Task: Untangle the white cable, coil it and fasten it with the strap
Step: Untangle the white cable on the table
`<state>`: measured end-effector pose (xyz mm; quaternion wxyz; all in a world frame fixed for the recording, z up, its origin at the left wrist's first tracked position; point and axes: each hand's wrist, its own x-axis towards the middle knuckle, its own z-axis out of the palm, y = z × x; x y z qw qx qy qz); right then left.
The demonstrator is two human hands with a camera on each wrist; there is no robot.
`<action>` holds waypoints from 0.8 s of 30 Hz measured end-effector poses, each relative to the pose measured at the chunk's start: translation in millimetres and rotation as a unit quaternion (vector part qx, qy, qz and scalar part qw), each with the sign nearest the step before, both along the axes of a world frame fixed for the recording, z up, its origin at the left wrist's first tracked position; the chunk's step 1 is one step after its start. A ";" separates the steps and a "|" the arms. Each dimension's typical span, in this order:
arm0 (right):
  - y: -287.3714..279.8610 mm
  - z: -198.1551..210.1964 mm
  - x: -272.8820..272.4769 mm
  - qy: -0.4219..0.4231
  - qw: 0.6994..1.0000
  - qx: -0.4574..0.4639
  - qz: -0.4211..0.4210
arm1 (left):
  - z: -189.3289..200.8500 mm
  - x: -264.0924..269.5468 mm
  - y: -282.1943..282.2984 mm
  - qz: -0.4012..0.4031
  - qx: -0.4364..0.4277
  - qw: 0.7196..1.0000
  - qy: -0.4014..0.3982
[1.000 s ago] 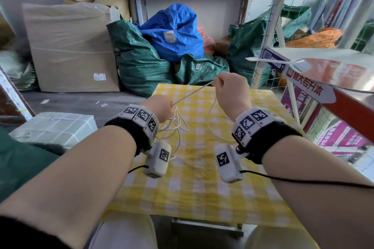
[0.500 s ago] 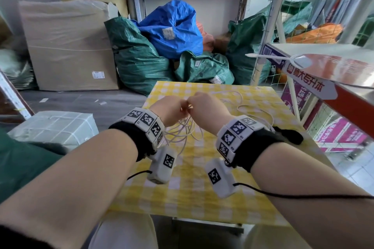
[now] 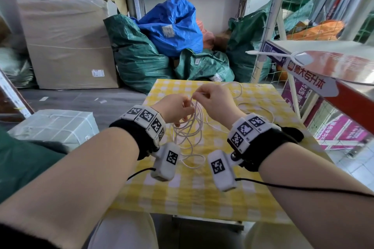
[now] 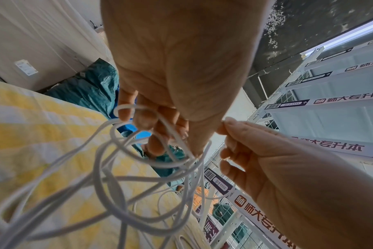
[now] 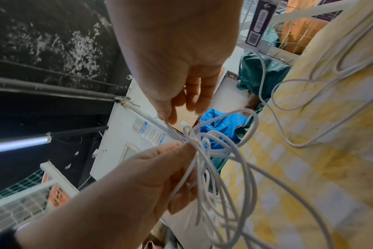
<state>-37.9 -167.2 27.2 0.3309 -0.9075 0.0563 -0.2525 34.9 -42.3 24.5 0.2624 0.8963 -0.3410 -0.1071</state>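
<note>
The white cable (image 3: 200,119) hangs in several loose loops from my left hand (image 3: 186,111) above the yellow checked table (image 3: 202,198). In the left wrist view its fingers (image 4: 153,146) curl through the loops of cable (image 4: 98,168). My right hand (image 3: 197,95) is right beside the left one and pinches one strand between thumb and fingertips (image 5: 170,118), at the top of the cable bundle (image 5: 253,185). The left hand (image 5: 181,161) grips that bundle from below. More loose cable (image 3: 238,91) trails across the far right of the table. I cannot make out a strap.
A white wire shelf rack (image 3: 283,50) stands close on the right, with a red round fan (image 3: 334,62) sticking out over the table's corner. Green and blue sacks (image 3: 174,26) are piled behind the table. A wrapped parcel (image 3: 54,125) lies on the floor at left.
A second ago my right hand was raised and apart, pulling a strand taut. It has come back to the left hand, and the hanging loops are now larger.
</note>
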 end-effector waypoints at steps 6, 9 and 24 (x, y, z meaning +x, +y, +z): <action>-18.4 -0.9 -2.3 -0.013 0.987 0.150 -0.048 | -0.5 4.8 0.5 -0.009 0.014 0.997 -0.074; -27.2 -5.7 -5.8 -0.017 0.978 0.190 -0.082 | -2.3 10.7 4.0 -0.015 0.046 0.990 -0.132; -34.5 -68.5 -16.5 0.126 0.934 0.289 -0.167 | -45.5 7.5 23.0 -0.046 0.191 0.962 -0.188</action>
